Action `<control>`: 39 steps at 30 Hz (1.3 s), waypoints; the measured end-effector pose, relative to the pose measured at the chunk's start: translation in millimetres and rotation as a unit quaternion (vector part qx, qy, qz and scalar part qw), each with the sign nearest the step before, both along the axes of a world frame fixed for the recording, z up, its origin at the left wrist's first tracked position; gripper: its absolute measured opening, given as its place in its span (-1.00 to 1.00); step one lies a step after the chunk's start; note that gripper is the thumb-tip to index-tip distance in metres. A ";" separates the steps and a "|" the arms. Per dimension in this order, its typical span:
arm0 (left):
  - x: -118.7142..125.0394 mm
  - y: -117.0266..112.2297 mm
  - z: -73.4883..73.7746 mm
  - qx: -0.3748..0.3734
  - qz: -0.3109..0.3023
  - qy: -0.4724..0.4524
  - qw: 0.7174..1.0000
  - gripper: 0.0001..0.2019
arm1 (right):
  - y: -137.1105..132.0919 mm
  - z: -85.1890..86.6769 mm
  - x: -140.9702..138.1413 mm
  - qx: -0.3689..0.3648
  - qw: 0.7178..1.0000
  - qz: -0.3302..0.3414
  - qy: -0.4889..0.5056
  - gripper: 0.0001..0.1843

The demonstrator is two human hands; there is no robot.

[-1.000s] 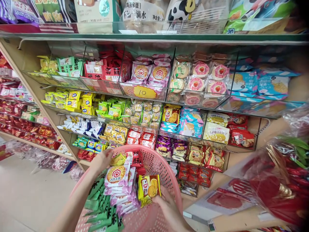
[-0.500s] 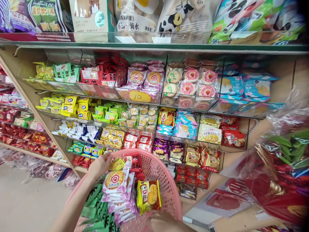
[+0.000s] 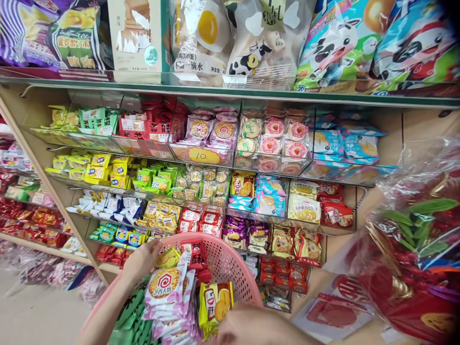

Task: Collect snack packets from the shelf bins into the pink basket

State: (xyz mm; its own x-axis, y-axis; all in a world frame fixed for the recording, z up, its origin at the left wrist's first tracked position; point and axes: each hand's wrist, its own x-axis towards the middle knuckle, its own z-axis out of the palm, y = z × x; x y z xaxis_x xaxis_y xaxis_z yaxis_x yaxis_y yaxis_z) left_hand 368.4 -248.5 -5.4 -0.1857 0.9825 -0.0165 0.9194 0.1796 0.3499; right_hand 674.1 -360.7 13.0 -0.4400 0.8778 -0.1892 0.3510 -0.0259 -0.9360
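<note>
Right hand back at the yellow packets in the pink basket

The pink basket (image 3: 233, 261) sits below the shelves, partly filled with snack packets. The left hand (image 3: 142, 258) is curled over its far left rim, gripping it just as in both earlier frames. The right hand (image 3: 240, 326) has changed most. One second ago its fingers touched the right edge of the yellow packets (image 3: 215, 304); half a second ago it was a blur below them. Now, blurred again, it has come up over their lower right corner. Whether it is closed on them or open cannot be told.

The yellow packets stand in the basket to the right of the pink packets (image 3: 165, 285), which are stacked with a round biscuit printed on the front. The green packets (image 3: 132, 316) lie to the left, under the left forearm. Behind the pink packets are a red packet (image 3: 194, 254) and a small yellow packet (image 3: 168, 258). Their arrangement matches the earlier frames.

The view has tilted upward: more of the large bags (image 3: 251, 52) on the top shelf shows, and the yellow price label (image 3: 204, 155) appears lower. The plastic-wrapped bundle (image 3: 420, 225) with green leaves, at the right, shows more fully.
</note>
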 end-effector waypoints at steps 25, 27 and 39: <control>-13.2 0.9 -5.3 0.008 0.017 -0.022 1.000 -0.55 | 201.9 113.9 38.7 0.576 0.588 -0.159 -0.546 -0.46; -12.6 0.9 -5.3 0.009 0.021 -0.020 1.000 -0.54 | 202.9 112.5 40.3 0.579 0.584 -0.161 -0.546 -0.44; -4.4 3.5 -4.4 -0.012 0.015 -0.015 1.000 -0.51 | 203.3 118.3 42.2 0.581 0.574 -0.181 -0.548 -0.59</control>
State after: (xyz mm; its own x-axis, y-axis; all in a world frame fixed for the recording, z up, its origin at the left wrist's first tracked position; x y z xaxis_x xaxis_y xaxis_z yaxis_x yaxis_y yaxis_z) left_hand 364.0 -245.0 -9.9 -0.2149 0.9756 -0.0451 0.9024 0.2160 0.3729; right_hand 716.2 -157.4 131.3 -0.3638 0.6884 0.6275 0.9144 0.1357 0.3813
